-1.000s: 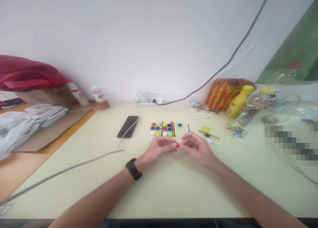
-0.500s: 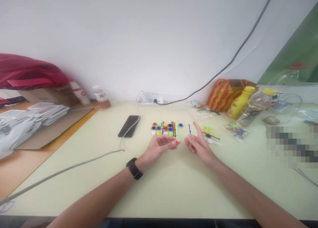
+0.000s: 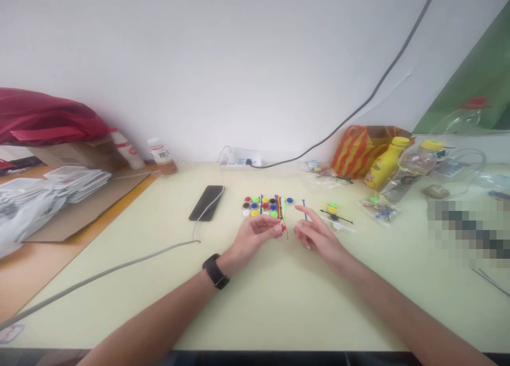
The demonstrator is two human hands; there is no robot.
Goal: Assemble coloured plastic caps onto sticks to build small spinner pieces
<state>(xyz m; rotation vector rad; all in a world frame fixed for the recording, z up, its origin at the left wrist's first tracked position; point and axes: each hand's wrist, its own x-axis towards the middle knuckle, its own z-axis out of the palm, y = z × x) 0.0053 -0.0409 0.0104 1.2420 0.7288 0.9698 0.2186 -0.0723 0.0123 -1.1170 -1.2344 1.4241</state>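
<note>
At the far left edge of the frame a red bag (image 3: pixel 43 116) lies on a cardboard box (image 3: pixel 75 154), with stacked white packets (image 3: pixel 48 188) below it. Right of these, near the wall, stands a small bottle (image 3: pixel 161 156), and a black phone (image 3: pixel 206 202) lies on the pale table (image 3: pixel 255 302) with a cable running from it. In the middle of the frame sits a cluster of coloured caps (image 3: pixel 261 206) laid in rows with thin coloured sticks among them. Just below the cluster, the left hand (image 3: pixel 257 232), a black watch (image 3: pixel 215 271) on its wrist, has its fingertips pinched together on a small red piece (image 3: pixel 283 228), from which a thin red stick hangs toward the table. Just beside it, the right hand (image 3: pixel 316 233) is open and holds nothing, its forefinger stretched toward a blue stick (image 3: pixel 304 209) lying on the table. Farther right lie a black stick (image 3: pixel 337 216), a yellow bottle (image 3: pixel 384 164) and a striped orange bag (image 3: pixel 358 149).
</note>
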